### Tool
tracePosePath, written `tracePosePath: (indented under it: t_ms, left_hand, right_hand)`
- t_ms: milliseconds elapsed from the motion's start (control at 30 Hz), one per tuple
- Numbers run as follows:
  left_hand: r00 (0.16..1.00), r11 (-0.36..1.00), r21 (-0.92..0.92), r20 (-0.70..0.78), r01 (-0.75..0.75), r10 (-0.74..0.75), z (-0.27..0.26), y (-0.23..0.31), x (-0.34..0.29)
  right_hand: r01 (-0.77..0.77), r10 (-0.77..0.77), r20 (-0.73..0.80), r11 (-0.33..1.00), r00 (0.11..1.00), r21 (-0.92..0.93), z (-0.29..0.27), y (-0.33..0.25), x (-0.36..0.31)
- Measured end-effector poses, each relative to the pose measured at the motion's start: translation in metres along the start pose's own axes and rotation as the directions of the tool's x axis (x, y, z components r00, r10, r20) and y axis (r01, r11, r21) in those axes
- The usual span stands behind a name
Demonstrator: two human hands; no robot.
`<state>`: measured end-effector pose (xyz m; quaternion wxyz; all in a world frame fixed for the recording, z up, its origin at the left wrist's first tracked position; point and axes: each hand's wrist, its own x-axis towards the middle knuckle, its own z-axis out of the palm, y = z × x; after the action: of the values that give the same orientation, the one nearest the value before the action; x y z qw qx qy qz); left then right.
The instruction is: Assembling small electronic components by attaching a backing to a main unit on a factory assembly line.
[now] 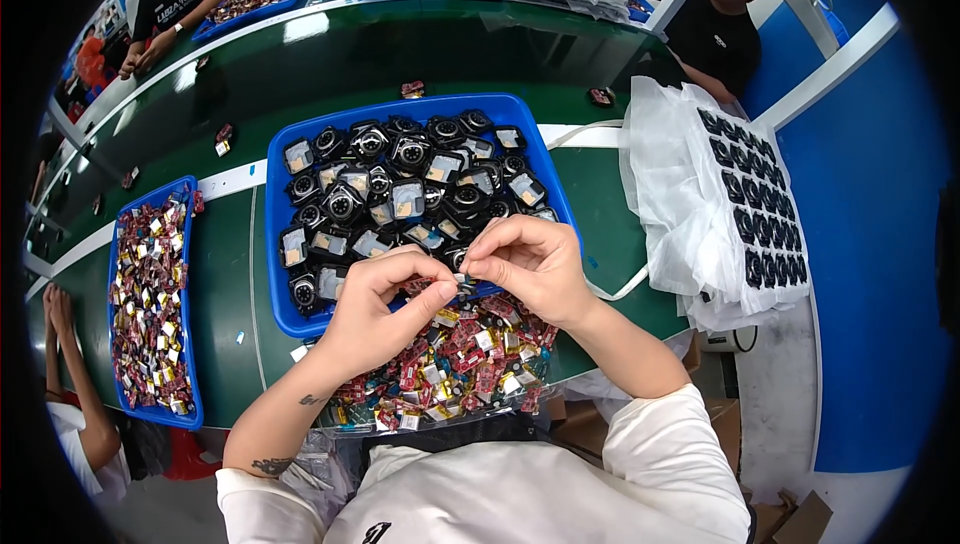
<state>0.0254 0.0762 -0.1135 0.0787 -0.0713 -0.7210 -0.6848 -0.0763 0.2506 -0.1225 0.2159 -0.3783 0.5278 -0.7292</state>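
Left hand and right hand pinch a tiny part. Many red boards seem left below them. What's done, I can't tell.

**Print on shirts and small parts**

Past the far left stretch of the green tabletop, a co-worker's black shirt bears white capital lettering, a round white emblem above its end. Beyond the far right corner, another co-worker's black shirt carries a small white print. At the near edge, the wearer's white shirt shows a black mark, letter or figure unclear. Pale marks on the watch-like pieces and red boards are too small to read.
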Motion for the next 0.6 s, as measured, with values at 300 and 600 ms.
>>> tracePosePath:
  t_ms: [300,600]
  left_hand:
    - [0.977,0.987,-0.158,-0.214,-0.033,-0.002,-0.010,0.001,0.001]
    - [0.971,0.975,-0.222,-0.236,-0.019,-0.035,-0.006,-0.001,0.000]
  right_hand:
    - [0.084,-0.211,-0.120,0.756,0.970,-0.649,-0.005,-0.005,0.005]
    - [0.323,-0.338,0.217,0.302,0.916,-0.897,-0.006,-0.009,0.014]
